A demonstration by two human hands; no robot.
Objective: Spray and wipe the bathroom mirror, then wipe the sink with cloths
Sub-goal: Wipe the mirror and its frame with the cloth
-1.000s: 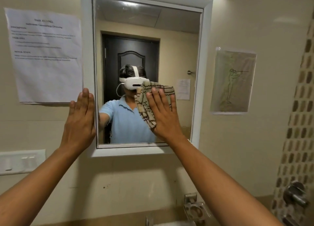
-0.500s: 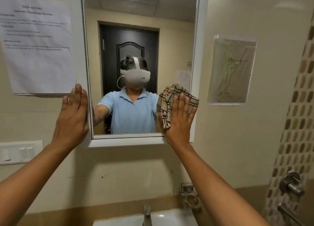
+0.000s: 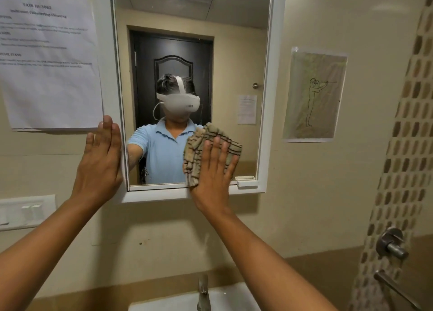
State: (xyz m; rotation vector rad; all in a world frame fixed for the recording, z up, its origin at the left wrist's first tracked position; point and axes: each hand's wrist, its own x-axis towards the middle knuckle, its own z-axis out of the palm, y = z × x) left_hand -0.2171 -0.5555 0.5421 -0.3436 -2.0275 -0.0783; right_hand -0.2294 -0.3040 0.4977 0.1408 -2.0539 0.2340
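Observation:
The white-framed mirror (image 3: 234, 53) hangs on the wall straight ahead. My right hand (image 3: 213, 172) lies flat with spread fingers on a beige striped cloth (image 3: 201, 146), pressing it against the lower part of the glass near the bottom frame. My left hand (image 3: 100, 160) rests flat, fingers straight, against the mirror's left frame edge. Below, the white sink (image 3: 229, 299) shows at the bottom edge with its chrome tap (image 3: 203, 292) standing upright.
A printed sheet (image 3: 46, 60) is taped to the wall left of the mirror, a drawing (image 3: 314, 95) to the right. A switch plate (image 3: 25, 211) sits low left. Chrome fittings (image 3: 391, 242) and a rail (image 3: 396, 289) stick out from the tiled wall at right.
My right hand has slid the cloth leftward from the mirror's lower right edge toward the lower middle. The left hand stays on the frame.

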